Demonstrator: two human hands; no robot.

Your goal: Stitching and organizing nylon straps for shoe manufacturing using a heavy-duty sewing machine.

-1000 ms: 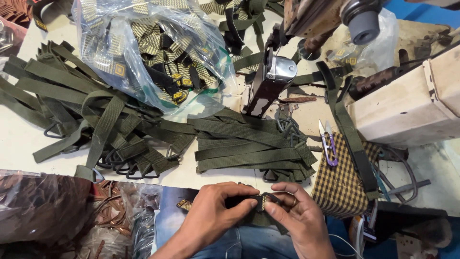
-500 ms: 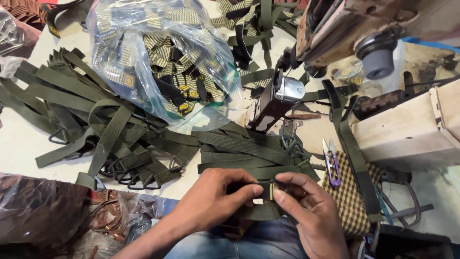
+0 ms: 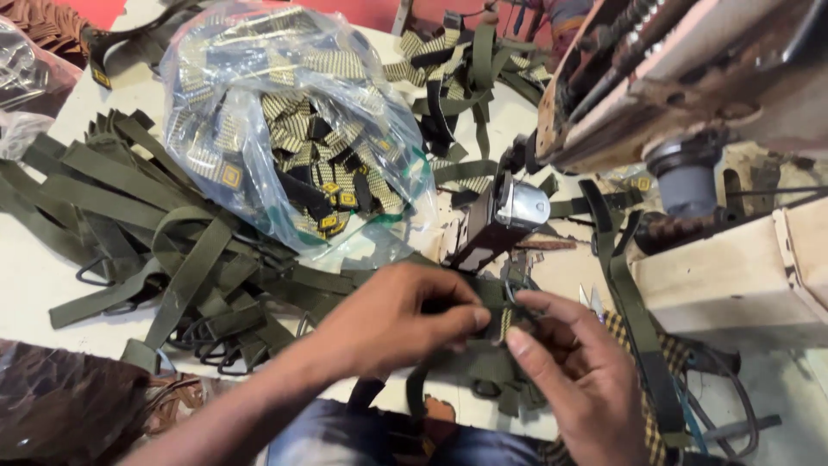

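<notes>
Pinching olive strap (image 3: 483,298) | left hand (image 3: 392,319) | right hand (image 3: 578,371) | both gripping

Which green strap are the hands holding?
The short olive strap pinched between the left hand and right hand. The other straps lie loose in piles on the table, untouched.

Sewing workshop: industrial sewing machine (image 3: 690,78), heaps of olive webbing straps (image 3: 155,233), bagged woven labels (image 3: 293,129).
</notes>
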